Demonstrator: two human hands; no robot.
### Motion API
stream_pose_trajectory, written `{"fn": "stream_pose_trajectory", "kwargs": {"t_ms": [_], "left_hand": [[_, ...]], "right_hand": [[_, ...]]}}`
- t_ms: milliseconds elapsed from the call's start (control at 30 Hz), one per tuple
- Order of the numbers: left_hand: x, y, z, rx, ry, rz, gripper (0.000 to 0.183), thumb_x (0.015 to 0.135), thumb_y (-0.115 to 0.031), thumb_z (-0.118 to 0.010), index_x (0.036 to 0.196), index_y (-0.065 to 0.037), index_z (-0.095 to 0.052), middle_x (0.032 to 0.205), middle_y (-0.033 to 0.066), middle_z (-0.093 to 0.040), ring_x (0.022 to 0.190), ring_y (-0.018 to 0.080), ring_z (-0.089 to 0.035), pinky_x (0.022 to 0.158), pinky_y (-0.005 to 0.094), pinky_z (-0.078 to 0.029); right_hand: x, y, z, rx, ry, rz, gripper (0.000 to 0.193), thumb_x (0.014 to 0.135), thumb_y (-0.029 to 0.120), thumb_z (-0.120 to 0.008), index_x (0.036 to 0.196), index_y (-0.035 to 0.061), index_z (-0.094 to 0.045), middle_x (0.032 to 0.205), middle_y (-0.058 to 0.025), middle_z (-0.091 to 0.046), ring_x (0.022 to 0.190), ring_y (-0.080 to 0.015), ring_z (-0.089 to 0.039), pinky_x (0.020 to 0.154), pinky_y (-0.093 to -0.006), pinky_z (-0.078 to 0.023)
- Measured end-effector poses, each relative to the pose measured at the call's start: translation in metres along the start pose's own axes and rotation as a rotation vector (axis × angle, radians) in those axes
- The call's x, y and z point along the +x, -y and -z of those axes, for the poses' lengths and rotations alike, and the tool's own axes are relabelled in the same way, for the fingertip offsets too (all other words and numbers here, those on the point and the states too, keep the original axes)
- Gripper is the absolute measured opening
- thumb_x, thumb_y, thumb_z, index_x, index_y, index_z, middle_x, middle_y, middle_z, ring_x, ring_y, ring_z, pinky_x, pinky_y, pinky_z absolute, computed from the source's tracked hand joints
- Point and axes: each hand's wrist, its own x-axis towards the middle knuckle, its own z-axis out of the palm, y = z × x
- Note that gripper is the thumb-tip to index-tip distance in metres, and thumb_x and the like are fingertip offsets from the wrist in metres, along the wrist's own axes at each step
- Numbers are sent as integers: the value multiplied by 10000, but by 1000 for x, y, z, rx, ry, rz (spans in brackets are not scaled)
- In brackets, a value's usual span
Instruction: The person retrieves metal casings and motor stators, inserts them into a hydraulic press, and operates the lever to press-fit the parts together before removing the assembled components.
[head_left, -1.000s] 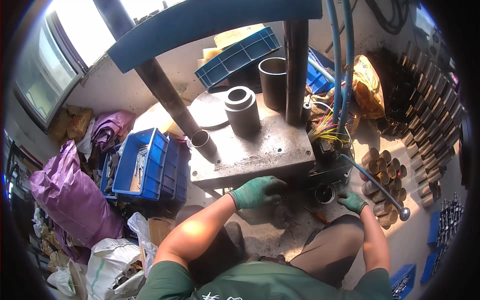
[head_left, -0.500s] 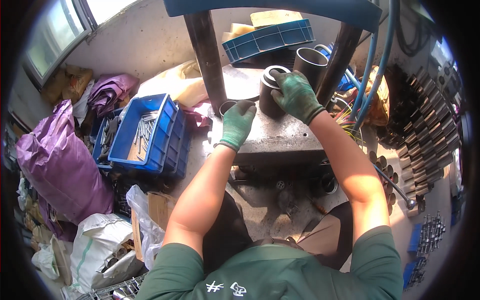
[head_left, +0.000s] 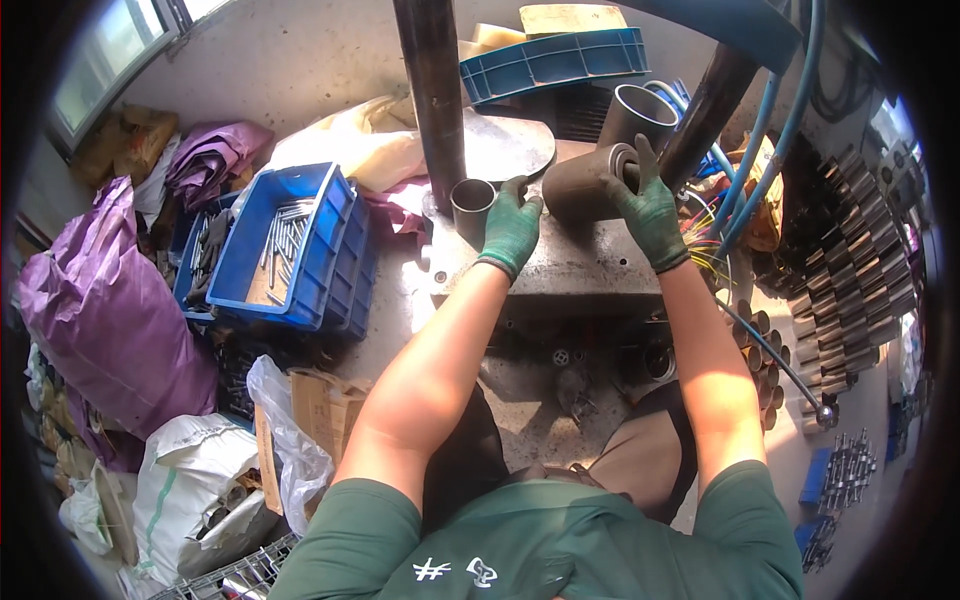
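Both my hands wear green gloves with dark fingers. My right hand (head_left: pixel 654 218) grips the end of a thick dark metal cylinder (head_left: pixel 580 188), thumb and fingers at its ringed end face. The cylinder is tilted over to the right above the metal work plate (head_left: pixel 585 262). My left hand (head_left: pixel 512 232) is between this cylinder and a short open metal tube (head_left: pixel 472 208) that stands upright at the plate's left. Its fingers are apart, and nothing shows in them. A wider open tube (head_left: pixel 640 112) stands behind my right hand.
Dark posts (head_left: pixel 432 100) rise at the plate's left and right. Blue crates (head_left: pixel 285 245) with metal rods stand left, beside a purple sack (head_left: pixel 120 310). A teal crate (head_left: pixel 555 65) lies behind. Blue hoses (head_left: pixel 745 175), a ball-ended lever (head_left: pixel 826 414) and stacked metal tubes (head_left: pixel 850 260) are right.
The cylinder has gone from upright to tilted right, with my right hand at its end. My left hand has come off the short tube and moved right. The view has shifted slightly.
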Motion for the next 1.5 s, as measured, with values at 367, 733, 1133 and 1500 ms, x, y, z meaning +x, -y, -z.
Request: {"fn": "stream_pose_trajectory", "kwargs": {"t_ms": [367,733,1133,1500], "left_hand": [[-5,-15,-36,-30,85,34,678,995,-115,-629,1618,-49,-371,1255,220,-722,1089,296,-716,983,393,-552],[-36,-28,-41,-68,208,-64,892,821,-83,-792,1606,33,-384,1435,265,-607,1299,321,-630,1108,375,-508],[-93,-32,46,-475,-272,411,662,826,39,-679,1448,-54,-473,1101,170,-675,905,258,-696,794,369,-618],[-94,-37,75,-356,-297,453,580,900,-150,-616,1458,-26,-519,1155,161,-648,1017,241,-643,910,358,-541]], "right_hand": [[-63,-86,28,684,-180,-462,740,956,-57,-644,1636,-13,-356,1581,-146,-463,1289,-192,-572,1102,-294,-502],[-68,-86,72,725,124,-447,849,928,129,-672,1681,15,-295,1518,-116,-535,1341,-194,-530,1161,-324,-420],[-75,-64,88,784,214,-718,437,1024,233,-697,1356,-45,-635,1213,-113,-739,1097,-210,-699,966,-359,-583],[-47,-14,12,-26,61,-103,341,936,177,-810,1193,-20,-701,1069,-197,-765,939,-320,-737,884,-384,-570]]}}
